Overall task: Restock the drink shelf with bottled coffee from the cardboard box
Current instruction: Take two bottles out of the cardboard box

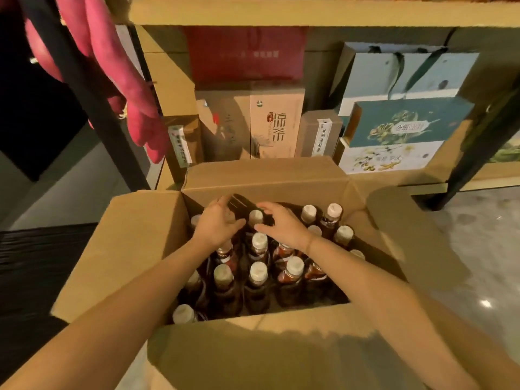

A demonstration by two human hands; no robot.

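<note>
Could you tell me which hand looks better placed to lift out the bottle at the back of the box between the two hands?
Probably the right hand: its thumb and fingers already curve around the white-capped bottle, while the left hand hovers open beside it.

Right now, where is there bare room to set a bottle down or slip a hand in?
Inside the box only the dark near-right corner shows a gap. Elsewhere bottles stand packed. Both hands, left and right, crowd the far-left rows. The shelf behind is filled with cartons. The floor right of the box is bare.
</note>
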